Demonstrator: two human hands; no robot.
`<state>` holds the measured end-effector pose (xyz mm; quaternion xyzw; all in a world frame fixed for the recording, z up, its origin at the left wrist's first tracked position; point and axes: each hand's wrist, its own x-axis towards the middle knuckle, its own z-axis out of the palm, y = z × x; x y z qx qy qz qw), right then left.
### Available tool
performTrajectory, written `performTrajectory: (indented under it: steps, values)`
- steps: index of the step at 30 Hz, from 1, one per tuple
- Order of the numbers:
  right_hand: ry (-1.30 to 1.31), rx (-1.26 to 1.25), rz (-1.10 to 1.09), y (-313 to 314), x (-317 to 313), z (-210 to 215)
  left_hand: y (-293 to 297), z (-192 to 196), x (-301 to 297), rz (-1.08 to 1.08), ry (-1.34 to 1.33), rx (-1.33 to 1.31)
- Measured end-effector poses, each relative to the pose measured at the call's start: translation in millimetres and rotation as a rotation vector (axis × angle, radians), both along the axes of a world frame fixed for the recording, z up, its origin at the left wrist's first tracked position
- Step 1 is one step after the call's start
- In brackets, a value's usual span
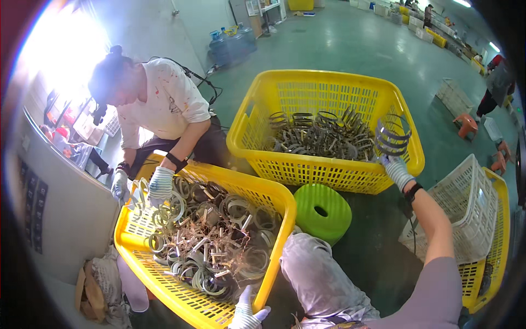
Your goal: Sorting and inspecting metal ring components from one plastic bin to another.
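A stack of dark metal ring clamps (393, 136) hangs over the right rim of the far yellow basket (257, 109), gripped from below by the right hand (395, 171) in its striped glove; the fingers are closed around the lower edge of the stack. That basket already holds a fair layer of the same dark rings, while the near yellow basket (164, 285) is still heaped with tangled pale bands and clamps (208, 241), so by my judgement much sorting remains. The left hand (246, 315), gloved, rests on the near basket's front rim, fingers spread and holding nothing. Across the heap, a co-worker's gloved hands (159, 185) pick at the bands. A green stool (322, 211) stands between the baskets.
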<state>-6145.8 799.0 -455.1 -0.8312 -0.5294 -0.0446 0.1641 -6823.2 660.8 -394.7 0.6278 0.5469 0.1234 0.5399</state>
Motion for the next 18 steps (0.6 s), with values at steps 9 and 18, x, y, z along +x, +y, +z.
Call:
performTrajectory:
  steps: [9, 18]
  values:
    - [0.511, 0.140, 0.128, -69, -123, 32, -2, -19, -9, -0.009, -0.161, 0.141]
    - [0.421, 0.473, 0.159, -47, 84, -112, 9, -2, 25, 0.062, -0.337, -0.173]
